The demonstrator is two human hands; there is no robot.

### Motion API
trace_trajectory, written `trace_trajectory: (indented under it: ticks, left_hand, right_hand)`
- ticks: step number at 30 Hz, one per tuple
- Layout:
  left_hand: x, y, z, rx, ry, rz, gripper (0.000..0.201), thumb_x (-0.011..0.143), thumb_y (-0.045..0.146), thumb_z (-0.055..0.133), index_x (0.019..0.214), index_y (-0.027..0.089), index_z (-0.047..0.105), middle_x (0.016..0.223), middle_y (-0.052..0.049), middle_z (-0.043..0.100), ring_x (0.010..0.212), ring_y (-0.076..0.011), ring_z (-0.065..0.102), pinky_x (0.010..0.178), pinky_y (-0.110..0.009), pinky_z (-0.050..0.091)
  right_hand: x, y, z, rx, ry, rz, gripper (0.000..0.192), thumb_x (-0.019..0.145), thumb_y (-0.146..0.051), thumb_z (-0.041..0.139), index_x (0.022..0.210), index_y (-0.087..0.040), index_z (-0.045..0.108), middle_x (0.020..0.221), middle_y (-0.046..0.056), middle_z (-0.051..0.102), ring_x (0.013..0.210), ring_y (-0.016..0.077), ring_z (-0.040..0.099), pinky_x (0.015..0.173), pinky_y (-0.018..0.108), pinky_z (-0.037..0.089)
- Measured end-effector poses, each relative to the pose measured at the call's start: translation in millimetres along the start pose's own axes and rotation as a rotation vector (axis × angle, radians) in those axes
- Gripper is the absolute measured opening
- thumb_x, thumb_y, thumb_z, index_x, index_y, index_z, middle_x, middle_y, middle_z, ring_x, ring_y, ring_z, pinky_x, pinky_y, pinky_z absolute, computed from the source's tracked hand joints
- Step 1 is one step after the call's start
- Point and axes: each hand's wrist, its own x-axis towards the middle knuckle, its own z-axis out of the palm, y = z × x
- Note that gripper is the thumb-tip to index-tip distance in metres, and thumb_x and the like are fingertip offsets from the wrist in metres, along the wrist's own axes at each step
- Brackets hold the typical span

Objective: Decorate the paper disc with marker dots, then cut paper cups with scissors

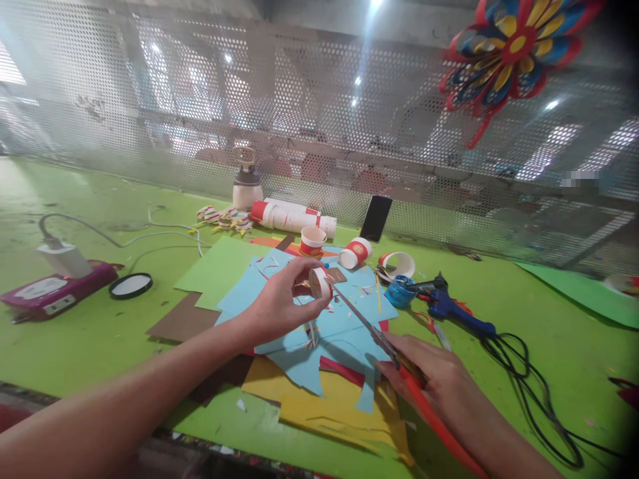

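Observation:
My left hand (287,296) pinches a short, round cut piece of paper cup (320,284) between thumb and fingers, above the light blue paper (279,352). In my right hand (439,372) is a pair of scissors (372,326) with red-orange handles. Their blades point up and left, and the tips reach the edge of the cup piece; whether they bite into it I cannot tell. Small paper scraps and thin strips lie on the blue sheets below. Behind my left hand stands a red and white paper cup (312,241), and another cup (355,253) lies on its side.
Stacked cups (294,218) lie near a spray bottle (246,183) at the back. A phone (376,217) leans upright. To the right are a blue glue gun (454,309) and its coiled cable. A purple power strip (60,293) and a round black-rimmed disc (130,285) are left.

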Motion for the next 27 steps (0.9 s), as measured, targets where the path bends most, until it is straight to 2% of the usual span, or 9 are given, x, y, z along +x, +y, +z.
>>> trace_trajectory:
  ticks: [6,13,18,22,27]
  left_hand:
    - [-0.6,-2.1,-0.5,-0.011,-0.005,0.002,0.040,0.077,0.020,0.066,0.113,0.015,0.051,0.101,-0.006,0.064,0.092,-0.0169,0.066,0.088,-0.036,0.059]
    - [0.4,4.9,-0.6,-0.004,-0.008,-0.023,0.038,0.077,0.022,0.066,0.111,0.013,0.052,0.101,-0.008,0.064,0.091,-0.0175,0.067,0.086,-0.036,0.060]
    - [0.8,7.5,-0.5,-0.014,-0.010,-0.021,0.036,0.077,0.022,0.066,0.110,0.013,0.052,0.099,-0.007,0.065,0.088,-0.0165,0.067,0.085,-0.035,0.060]
    - [-0.1,5.9,-1.8,-0.001,-0.029,0.004,0.036,0.079,0.022,0.065,0.111,0.014,0.052,0.099,-0.006,0.064,0.087,-0.0158,0.067,0.083,-0.034,0.060]
    - [-0.3,4.5,-3.6,0.018,-0.053,0.026,0.039,0.078,0.021,0.065,0.114,0.014,0.052,0.100,-0.006,0.065,0.087,-0.0150,0.066,0.084,-0.034,0.060]
  right_hand:
    - [0.8,2.6,0.1,0.025,-0.032,-0.027,0.028,0.093,-0.030,0.053,0.114,-0.020,0.068,0.108,0.008,0.073,0.095,0.0242,0.070,0.079,0.033,0.057]
    - [1.3,1.7,-1.6,0.044,-0.035,-0.009,0.026,0.092,-0.031,0.053,0.109,-0.020,0.070,0.109,0.008,0.073,0.093,0.0242,0.070,0.075,0.031,0.057]
    - [2.5,-3.1,-2.6,0.036,-0.042,0.005,0.026,0.092,-0.030,0.052,0.104,-0.018,0.070,0.092,0.008,0.074,0.083,0.0219,0.070,0.072,0.031,0.056]
    - [4.4,-9.0,-7.6,0.098,-0.102,0.046,0.023,0.091,-0.030,0.050,0.090,-0.018,0.070,0.071,0.004,0.066,0.080,0.0227,0.068,0.067,0.029,0.054]
    - [3.9,-8.2,-11.0,0.136,-0.141,0.052,0.027,0.091,-0.035,0.049,0.086,-0.017,0.068,0.078,0.005,0.068,0.071,0.0196,0.065,0.061,0.028,0.052]
